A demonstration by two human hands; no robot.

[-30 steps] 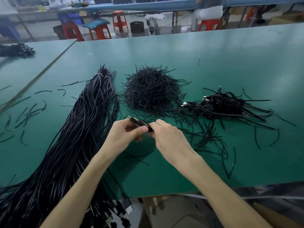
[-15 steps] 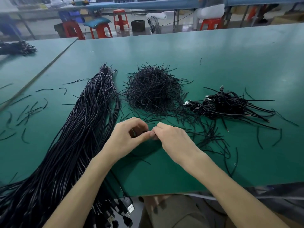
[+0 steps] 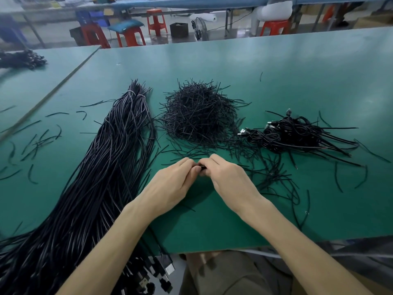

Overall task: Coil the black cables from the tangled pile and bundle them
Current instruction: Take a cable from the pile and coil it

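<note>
Black cables [image 3: 110,167]: light, limp, at ten o'clock.
Left hand [image 3: 170,184] and right hand [image 3: 229,179] pinch one small black piece [image 3: 203,167], fingers curled; better to grip near stiff plugs [image 3: 168,269].

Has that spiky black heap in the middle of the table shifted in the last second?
No. The heap of short ties sits just where it was, between the long cable bundle and the coiled cables.

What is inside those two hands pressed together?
Only a short black cable piece peeks out between the left hand and right hand; the rest is covered.
</note>
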